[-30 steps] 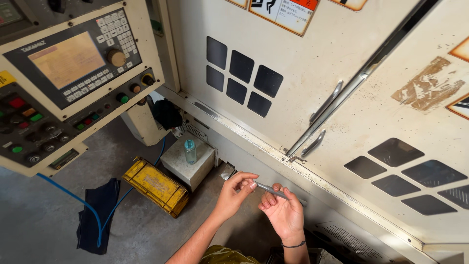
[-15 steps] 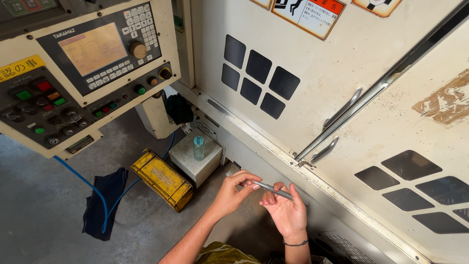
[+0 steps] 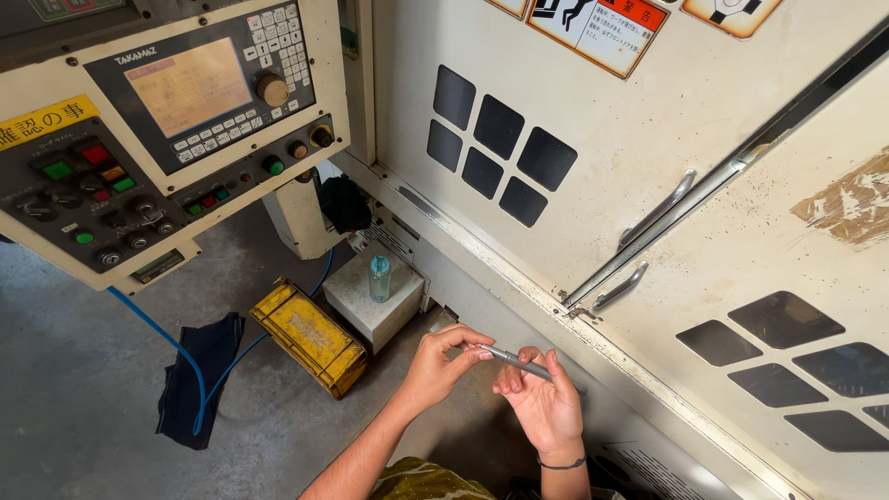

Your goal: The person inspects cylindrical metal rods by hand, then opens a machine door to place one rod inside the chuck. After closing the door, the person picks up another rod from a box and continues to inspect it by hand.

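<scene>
A thin grey metal rod [image 3: 515,361] lies across my fingertips in front of a large cream machine. My left hand [image 3: 443,366] pinches the rod's left end between thumb and forefinger. My right hand [image 3: 546,407], palm up with a dark band on the wrist, holds the rod's middle in its fingertips. Both hands hover just below the lower rail of the machine's sliding doors [image 3: 667,139].
A control panel [image 3: 167,120] with a screen, keypad and coloured buttons juts out at upper left. On the concrete floor lie a yellow crate [image 3: 310,335], a white block [image 3: 366,301] bearing a small clear bottle [image 3: 380,278], a dark cloth [image 3: 199,375] and a blue hose [image 3: 162,338]. Two door handles [image 3: 639,250] sit right of centre.
The view has shifted, so panel and doors sit lower and further right in frame. My hands keep the same hold on the rod, with only slight finger movement.
</scene>
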A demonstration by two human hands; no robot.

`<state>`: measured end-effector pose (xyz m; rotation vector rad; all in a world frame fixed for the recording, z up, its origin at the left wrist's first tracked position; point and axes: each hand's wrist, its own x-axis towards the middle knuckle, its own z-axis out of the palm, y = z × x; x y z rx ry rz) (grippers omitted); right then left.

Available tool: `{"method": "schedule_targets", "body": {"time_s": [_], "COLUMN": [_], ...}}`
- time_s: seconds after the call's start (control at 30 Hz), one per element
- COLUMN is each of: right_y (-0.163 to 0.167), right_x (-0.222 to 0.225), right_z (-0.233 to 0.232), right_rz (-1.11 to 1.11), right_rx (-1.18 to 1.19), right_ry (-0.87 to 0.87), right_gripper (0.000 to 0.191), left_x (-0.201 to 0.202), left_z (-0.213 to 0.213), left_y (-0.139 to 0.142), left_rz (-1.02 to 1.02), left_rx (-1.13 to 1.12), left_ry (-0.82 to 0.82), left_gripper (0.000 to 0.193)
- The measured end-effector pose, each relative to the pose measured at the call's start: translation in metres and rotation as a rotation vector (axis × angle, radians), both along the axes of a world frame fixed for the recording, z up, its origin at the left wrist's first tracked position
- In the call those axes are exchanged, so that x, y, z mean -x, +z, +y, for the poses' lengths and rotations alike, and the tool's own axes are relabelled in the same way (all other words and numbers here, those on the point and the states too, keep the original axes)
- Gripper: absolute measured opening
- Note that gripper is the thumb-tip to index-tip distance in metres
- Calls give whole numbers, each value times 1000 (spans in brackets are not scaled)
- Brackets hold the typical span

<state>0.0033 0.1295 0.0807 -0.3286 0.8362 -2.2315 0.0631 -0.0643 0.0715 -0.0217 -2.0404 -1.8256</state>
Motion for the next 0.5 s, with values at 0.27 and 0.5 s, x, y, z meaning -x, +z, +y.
{"method": "schedule_targets", "body": {"time_s": [0.27,0.5], "right_y": [-1,-3], "right_x": [-1,0], "right_z": [0,0], "right_rz": [-11,-6], "right_rx": [-10,-16], "right_ry": [-2,2], "right_gripper": [42,41], "left_x": [0,-1], "left_z": [1,0], "left_y": [-4,-2], "left_rz": [20,15], "left_rx": [33,30], "left_ry": [23,21], "left_gripper": [17,17]}}
